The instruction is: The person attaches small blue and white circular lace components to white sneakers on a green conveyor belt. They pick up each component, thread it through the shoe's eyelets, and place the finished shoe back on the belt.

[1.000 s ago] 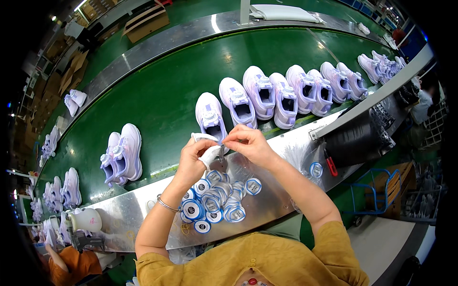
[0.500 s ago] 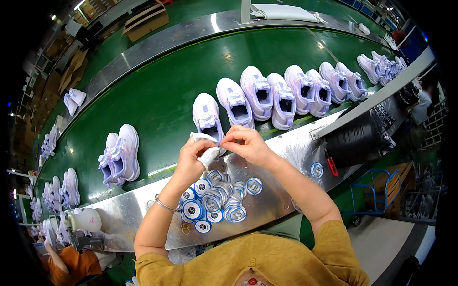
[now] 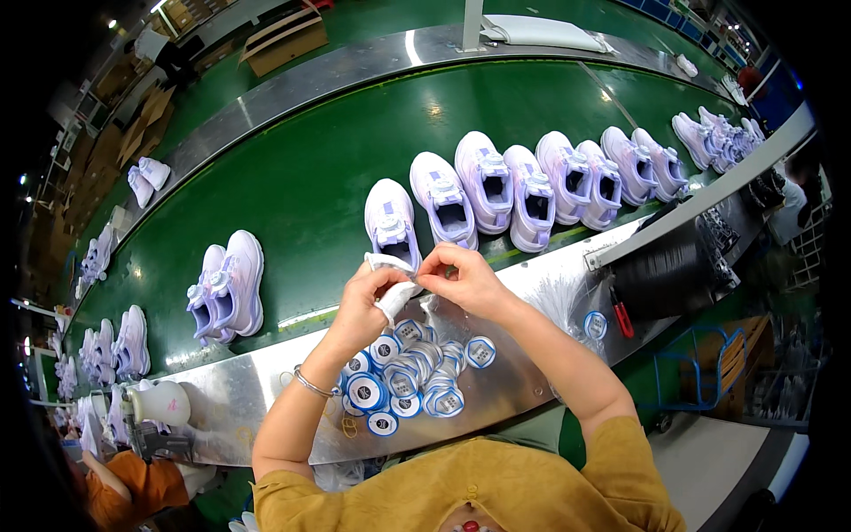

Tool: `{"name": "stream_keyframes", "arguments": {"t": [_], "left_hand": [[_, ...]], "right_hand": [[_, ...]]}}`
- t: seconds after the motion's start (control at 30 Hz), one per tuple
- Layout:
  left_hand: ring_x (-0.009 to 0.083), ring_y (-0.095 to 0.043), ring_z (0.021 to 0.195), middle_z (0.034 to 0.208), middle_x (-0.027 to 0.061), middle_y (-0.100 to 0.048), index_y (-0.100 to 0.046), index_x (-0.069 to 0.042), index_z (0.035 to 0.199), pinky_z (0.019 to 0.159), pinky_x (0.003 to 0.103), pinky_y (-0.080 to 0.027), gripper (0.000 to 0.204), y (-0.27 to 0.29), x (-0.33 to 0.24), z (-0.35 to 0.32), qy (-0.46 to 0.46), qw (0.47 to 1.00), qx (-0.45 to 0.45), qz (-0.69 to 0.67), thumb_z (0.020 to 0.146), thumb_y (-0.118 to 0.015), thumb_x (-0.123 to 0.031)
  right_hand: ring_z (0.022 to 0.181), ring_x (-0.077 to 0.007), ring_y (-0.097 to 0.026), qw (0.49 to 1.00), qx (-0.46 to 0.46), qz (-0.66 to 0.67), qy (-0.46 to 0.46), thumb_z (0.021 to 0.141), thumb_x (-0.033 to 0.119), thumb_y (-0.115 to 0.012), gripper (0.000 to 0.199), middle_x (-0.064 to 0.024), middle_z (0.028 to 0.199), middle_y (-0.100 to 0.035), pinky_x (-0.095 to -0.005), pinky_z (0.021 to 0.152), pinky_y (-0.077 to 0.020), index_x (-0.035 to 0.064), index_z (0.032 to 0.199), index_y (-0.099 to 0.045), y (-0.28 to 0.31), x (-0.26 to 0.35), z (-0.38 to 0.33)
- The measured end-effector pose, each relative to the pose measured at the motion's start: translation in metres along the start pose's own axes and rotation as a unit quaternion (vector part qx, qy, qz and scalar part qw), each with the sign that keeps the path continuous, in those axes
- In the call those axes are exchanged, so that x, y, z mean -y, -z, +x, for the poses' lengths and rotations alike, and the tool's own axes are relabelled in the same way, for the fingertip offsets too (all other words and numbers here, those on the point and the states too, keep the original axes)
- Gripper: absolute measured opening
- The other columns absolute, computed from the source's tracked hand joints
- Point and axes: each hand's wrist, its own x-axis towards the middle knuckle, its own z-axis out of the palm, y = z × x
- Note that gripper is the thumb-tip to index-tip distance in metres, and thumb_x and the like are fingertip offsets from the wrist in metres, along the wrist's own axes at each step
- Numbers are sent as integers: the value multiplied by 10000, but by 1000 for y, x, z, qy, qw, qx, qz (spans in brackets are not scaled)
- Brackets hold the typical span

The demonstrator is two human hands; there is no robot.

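My left hand (image 3: 363, 301) and my right hand (image 3: 465, 282) meet fingertip to fingertip over the metal ledge, both pinched closed. White soft material (image 3: 396, 301) covers or wraps the left thumb and forefinger; whether worn or held I cannot tell. Anything between the fingertips is too small to make out. Just beyond them a white and lilac sneaker (image 3: 390, 213) stands on the green belt, its heel end toward me and partly hidden by the hands. Below the hands lies a loose pile of round white tags with blue rims (image 3: 403, 377).
More sneakers (image 3: 483, 173) line the green belt (image 3: 310, 186) to the right, with a pair (image 3: 238, 279) at left. On the metal ledge (image 3: 505, 372) are thin clear plastic strands (image 3: 557, 306), a red-handled tool (image 3: 623, 315) and yellow rubber bands (image 3: 349, 426). A co-worker in orange (image 3: 133, 483) is lower left.
The view has shifted slightly, so most of the scene sits a little lower and to the right. My hands stay together, with the fingertips still pinched.
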Motion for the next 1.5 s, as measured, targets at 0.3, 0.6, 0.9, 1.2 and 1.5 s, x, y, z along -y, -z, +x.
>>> {"name": "stream_keyframes", "arguments": {"t": [0.3, 0.6, 0.9, 1.2, 1.5], "left_hand": [[149, -568, 865, 972, 73, -547, -640, -4, 941, 736, 250, -465, 134, 1, -3, 1, -9, 1000, -20, -13, 828, -668, -70], [156, -573, 855, 962, 70, -560, -641, -11, 975, 721, 255, -472, 154, -7, -15, -4, -3, 1000, -17, 4, 839, -661, -80], [205, -549, 1075, 1180, 114, -561, -597, 0, 1120, 923, 295, -434, 252, 0, -67, -27, -57, 974, -217, 42, 874, -606, -54], [398, -459, 1176, 1153, 256, -527, -479, -17, 1280, 965, 435, -387, 492, -196, -77, -19, -167, 963, 88, 190, 840, -634, -169], [456, -265, 1326, 1227, 279, -487, -382, -31, 1379, 1074, 539, -224, 537, -269, -56, 7, -190, 924, 117, 309, 901, -511, -240]], "right_hand": [[693, -109, -522, 998, 15, 62, -3, 778, 72, -645, 79, -39, 781, -549, -256, 631, -424, 1, 780, -609, -7, -3, 4], [697, -202, -573, 991, -7, -100, 90, 767, 82, -660, 94, -87, 777, -589, -313, 623, -445, 11, 828, -649, 22, 5, -11], [776, -114, -563, 950, -196, -215, -110, 801, 50, -639, 75, -51, 811, -590, -256, 646, -461, -1, 854, -651, 179, 16, -117], [915, -348, -615, 840, -105, -503, -174, 782, 161, -598, 173, -172, 939, -626, -452, 777, -496, 30, 894, -614, 150, -44, -79], [924, -300, -631, 846, -83, -495, -179, 693, 280, -727, 314, -135, 945, -652, -439, 769, -510, 150, 975, -679, 187, -56, -71]]}}
